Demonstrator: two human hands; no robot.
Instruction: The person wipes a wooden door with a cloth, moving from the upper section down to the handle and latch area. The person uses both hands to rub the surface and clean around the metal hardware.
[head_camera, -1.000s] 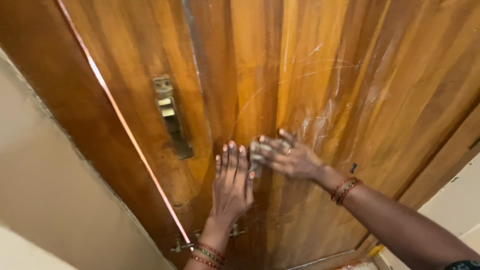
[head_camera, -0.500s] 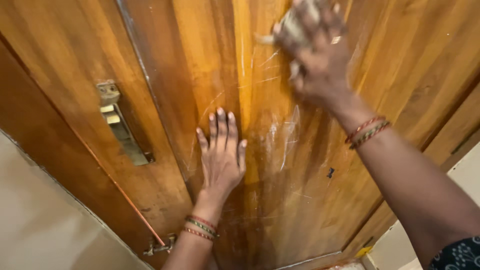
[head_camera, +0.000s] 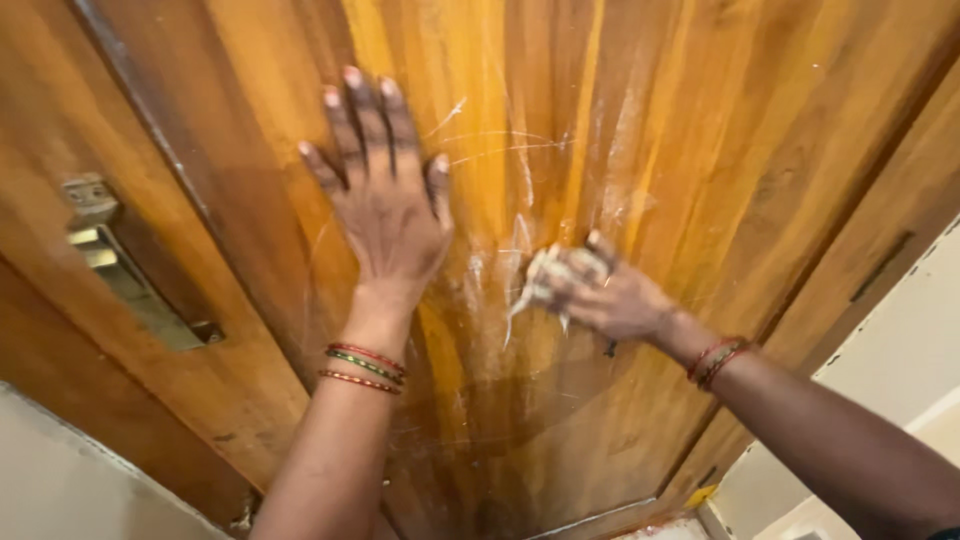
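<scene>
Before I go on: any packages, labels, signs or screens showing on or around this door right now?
None in view. Only the wet, streaked wooden door, a brass latch plate on its left side, the left hand flat on the wood and the right hand pressing a soapy pale scrubber against it.

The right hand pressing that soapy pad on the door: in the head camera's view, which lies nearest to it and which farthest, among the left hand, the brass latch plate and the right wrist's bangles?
From the right hand:
1. Bangles, on its own wrist.
2. Left hand, flat on the door, to its left.
3. Brass latch plate, far left at the door's edge.
</scene>
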